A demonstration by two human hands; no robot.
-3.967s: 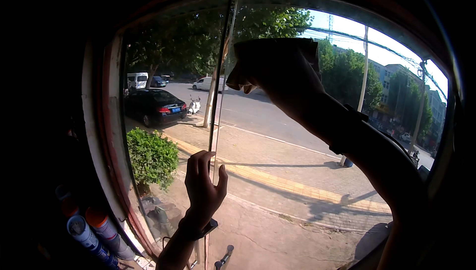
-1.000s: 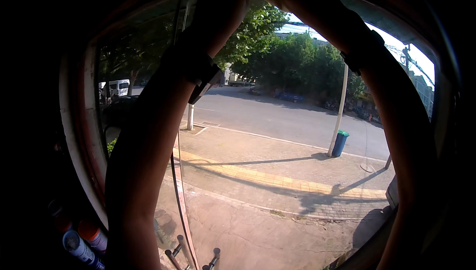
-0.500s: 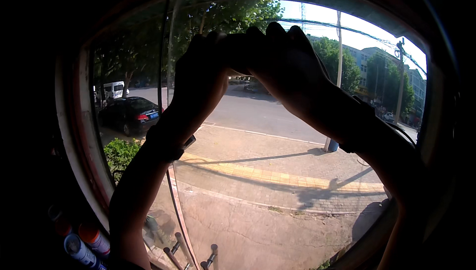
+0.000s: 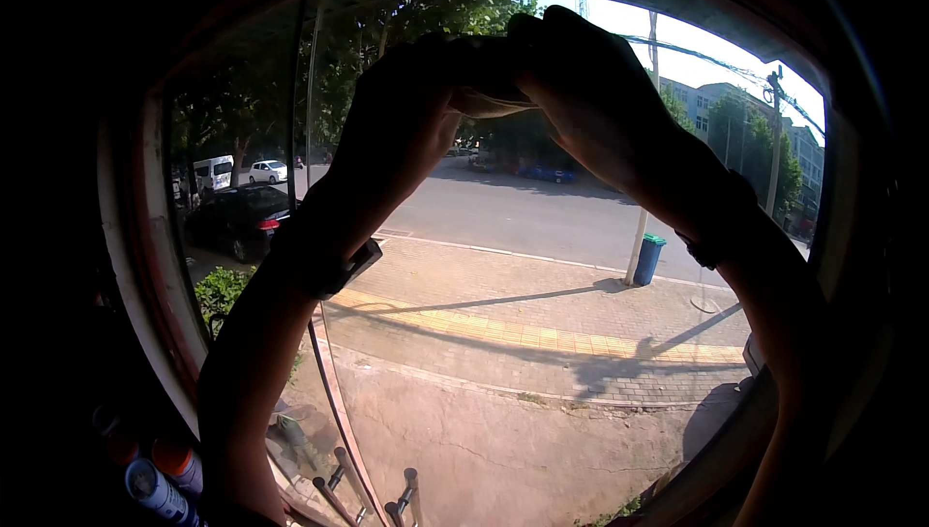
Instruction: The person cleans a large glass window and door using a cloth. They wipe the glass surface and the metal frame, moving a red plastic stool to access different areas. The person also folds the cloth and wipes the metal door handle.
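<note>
Both hands raised together high against the window glass (image 4: 542, 353), left hand (image 4: 402, 125) and right hand (image 4: 590, 91) clamped on a small dark backlit object (image 4: 487, 77), likely a light, soft cloth, pinched by its bunched edges.

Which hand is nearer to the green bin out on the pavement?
Right. The right hand is raised above the green bin, its forearm passing close to the bin in the picture; the left hand is farther to the left.
</note>
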